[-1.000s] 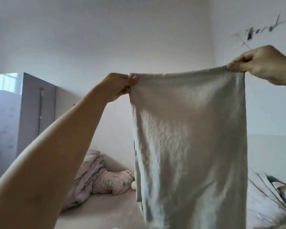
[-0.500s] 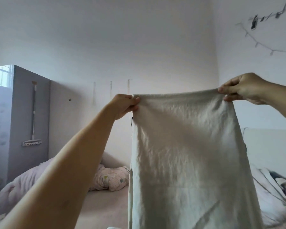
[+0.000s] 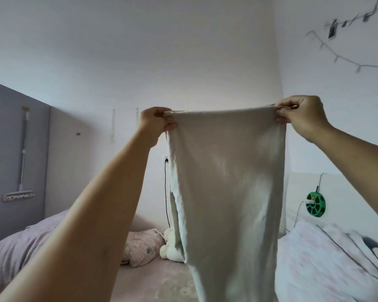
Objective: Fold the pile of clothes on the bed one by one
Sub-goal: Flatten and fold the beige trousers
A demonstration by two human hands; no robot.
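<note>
A pale grey-green garment (image 3: 225,192) hangs in front of me, held up by its top edge, which is stretched flat. My left hand (image 3: 154,123) pinches the left top corner and my right hand (image 3: 301,115) pinches the right top corner. The cloth drops straight down past the bottom of the view, above the bed (image 3: 159,282). Its lower end is out of sight.
A pink patterned pillow (image 3: 142,247) and a white soft toy (image 3: 170,247) lie at the bed's far end. A lilac duvet (image 3: 15,253) is bunched at left, a white quilt (image 3: 323,264) at right. A green cable reel (image 3: 315,204) hangs on the right wall.
Both hands have come lower in the view with the garment. The view has tipped down, so more of the bed and the right wall shows. The top edge is now level.
</note>
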